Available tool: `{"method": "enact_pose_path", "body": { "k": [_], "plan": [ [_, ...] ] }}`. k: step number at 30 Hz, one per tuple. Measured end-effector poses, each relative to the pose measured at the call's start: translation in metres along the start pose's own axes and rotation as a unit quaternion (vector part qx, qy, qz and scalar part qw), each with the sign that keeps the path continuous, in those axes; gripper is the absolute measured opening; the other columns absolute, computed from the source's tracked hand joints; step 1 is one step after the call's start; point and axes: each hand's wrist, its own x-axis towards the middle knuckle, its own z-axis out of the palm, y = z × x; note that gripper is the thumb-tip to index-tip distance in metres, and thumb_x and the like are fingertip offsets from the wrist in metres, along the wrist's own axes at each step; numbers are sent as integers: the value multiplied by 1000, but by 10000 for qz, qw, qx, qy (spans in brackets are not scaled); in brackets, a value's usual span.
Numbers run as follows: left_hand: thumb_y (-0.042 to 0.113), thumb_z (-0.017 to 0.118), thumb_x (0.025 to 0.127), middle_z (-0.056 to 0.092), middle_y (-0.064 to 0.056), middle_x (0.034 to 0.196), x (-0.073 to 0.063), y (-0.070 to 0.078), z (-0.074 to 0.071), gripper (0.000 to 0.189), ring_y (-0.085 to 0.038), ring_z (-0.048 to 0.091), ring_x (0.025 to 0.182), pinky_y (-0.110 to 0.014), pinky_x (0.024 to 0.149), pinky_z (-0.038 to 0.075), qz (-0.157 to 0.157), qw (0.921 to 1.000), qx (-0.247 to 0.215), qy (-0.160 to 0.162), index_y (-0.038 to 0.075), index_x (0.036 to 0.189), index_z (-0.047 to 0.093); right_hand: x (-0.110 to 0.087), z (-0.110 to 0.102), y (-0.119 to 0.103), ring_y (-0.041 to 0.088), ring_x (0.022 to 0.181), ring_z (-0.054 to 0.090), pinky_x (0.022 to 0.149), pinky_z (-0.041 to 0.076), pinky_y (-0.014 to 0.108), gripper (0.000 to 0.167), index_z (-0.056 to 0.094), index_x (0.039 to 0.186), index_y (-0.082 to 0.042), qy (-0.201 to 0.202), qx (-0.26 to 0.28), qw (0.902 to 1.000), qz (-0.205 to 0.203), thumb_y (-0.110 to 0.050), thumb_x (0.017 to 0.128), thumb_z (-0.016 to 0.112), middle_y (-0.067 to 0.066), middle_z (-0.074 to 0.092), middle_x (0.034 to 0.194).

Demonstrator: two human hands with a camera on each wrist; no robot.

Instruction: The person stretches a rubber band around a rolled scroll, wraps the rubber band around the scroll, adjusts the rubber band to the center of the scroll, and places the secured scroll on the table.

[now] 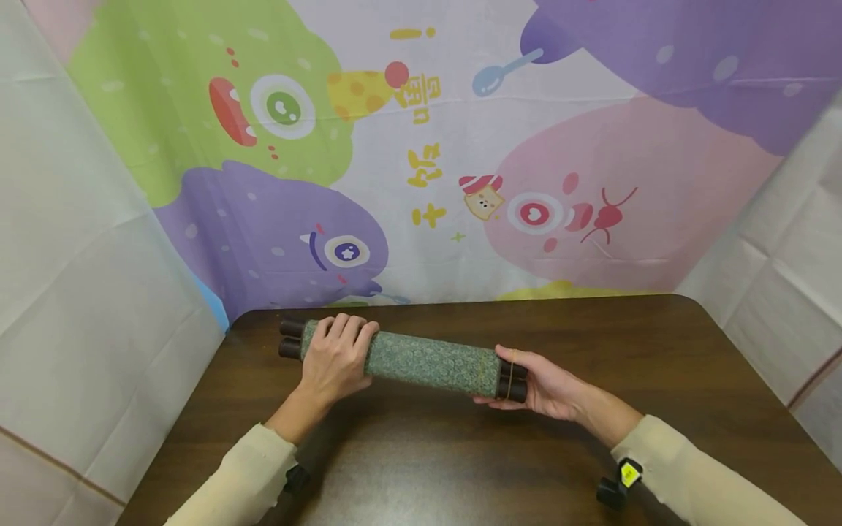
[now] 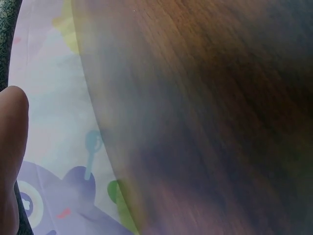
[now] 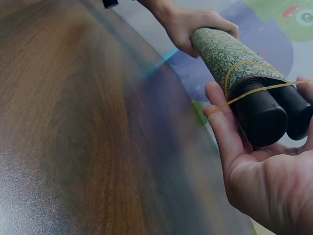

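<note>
A rolled scroll (image 1: 427,359) with green patterned cloth and dark paired roller ends is held slantwise over the table. My left hand (image 1: 337,360) grips it near its left end, fingers over the top. At the other end, my right hand (image 1: 552,383) holds the scroll with the thumb above and fingers below. In the right wrist view, a thin yellow rubber band (image 3: 264,89) stretches between fingers and thumb across the black roller ends (image 3: 263,120). Part of it still loops around the green cloth. The left wrist view shows only a left finger (image 2: 12,132) beside a sliver of cloth.
The brown wooden table (image 1: 421,467) has rounded far corners. Behind it hangs a printed cloth (image 1: 434,277) with cartoon monsters, and pale sheets (image 1: 79,292) stand at both sides. Small dark devices are strapped at the wrists, the right one (image 1: 621,482) with a yellow label.
</note>
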Motion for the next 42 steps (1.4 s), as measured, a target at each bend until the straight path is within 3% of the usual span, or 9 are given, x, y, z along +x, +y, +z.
{"method": "enact_pose_path", "body": {
  "k": [14,21,33,39,42],
  "plan": [
    [18,79,50,74,-7,97,1,1,-2,61,-32,70,90,-46,79,59,-32,10000,-39,69,11,111,73,0,-2,4,26,114,84,104,66,37,62,40,157,9,-155,-159,9985,-495,-38,117,42,10,73,130],
    [18,77,51,74,-6,96,0,4,-3,60,-31,70,90,-46,78,58,-45,9999,-69,74,12,111,73,2,-3,7,27,111,85,105,67,41,66,37,160,13,-98,-401,9966,-720,-36,116,37,11,70,131],
    [19,77,55,75,-6,98,1,7,-4,58,-30,70,91,-46,79,58,-42,10000,-79,0,12,112,73,2,0,7,29,105,84,101,67,47,67,45,151,18,205,-703,9931,-911,-33,109,34,9,73,124],
    [20,78,56,75,-6,99,2,7,-5,58,-30,71,92,-47,79,58,-63,9999,-91,-30,11,113,73,5,-2,7,29,105,84,97,67,42,61,49,148,11,402,-787,9915,-950,-32,107,34,7,73,124],
    [19,76,56,75,-6,98,0,7,-4,57,-31,71,91,-47,79,58,-94,9999,-86,-61,12,113,73,6,-3,6,27,103,84,92,68,38,49,55,138,3,523,-758,9907,-999,-29,106,34,6,72,121]
  ]
}}
